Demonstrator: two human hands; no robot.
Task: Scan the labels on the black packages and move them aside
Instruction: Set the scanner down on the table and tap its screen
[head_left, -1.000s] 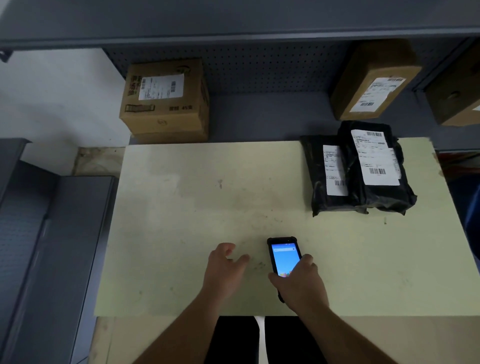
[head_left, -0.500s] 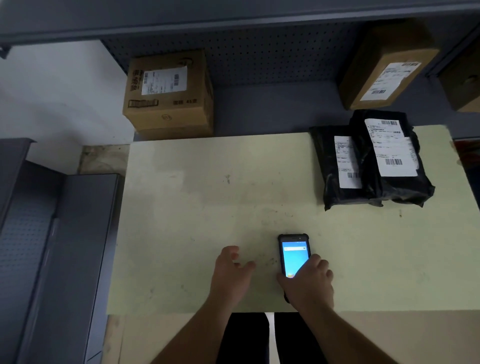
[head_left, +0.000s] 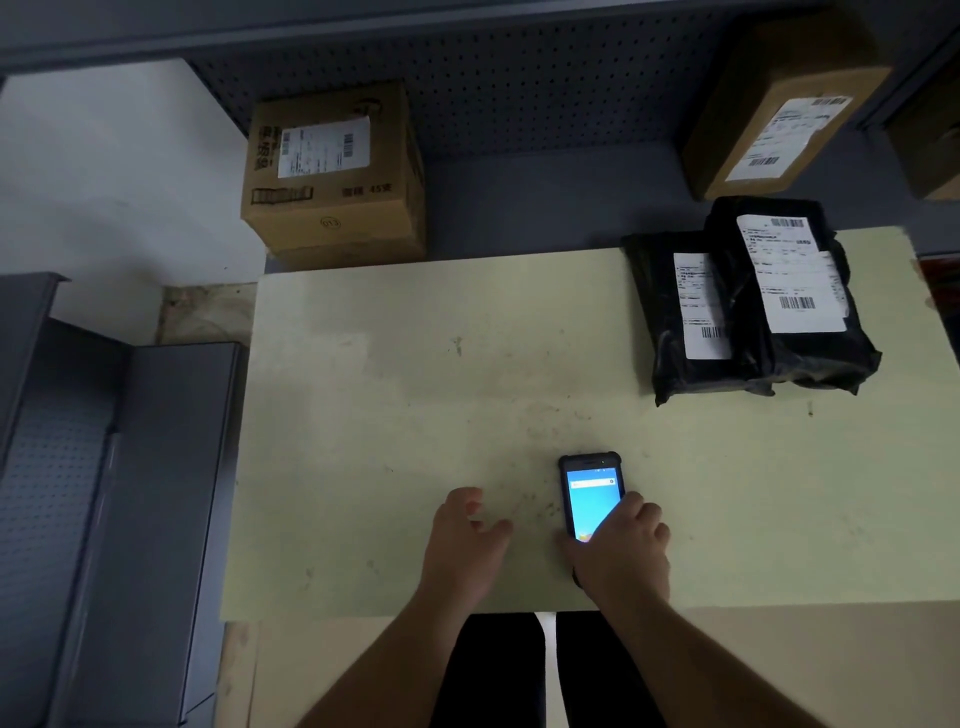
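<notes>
Two black packages lie at the far right of the pale green table (head_left: 395, 415). The right package (head_left: 800, 358) overlaps the left package (head_left: 657, 312); both show white barcode labels facing up. A handheld scanner (head_left: 589, 493) with a lit blue screen lies near the table's front edge. My right hand (head_left: 621, 551) covers its lower end, fingers wrapped on it. My left hand (head_left: 465, 540) rests on the table just left of the scanner, fingers loosely apart, holding nothing.
A cardboard box (head_left: 337, 176) with a label stands on the grey shelf behind the table's left end. Another labelled cardboard box (head_left: 779, 104) leans at the back right. Grey metal panels (head_left: 104, 493) stand to the left of the table.
The view has shifted, so everything sits a little further right and lower in frame. My hands and the scanner have stayed in place on the table.
</notes>
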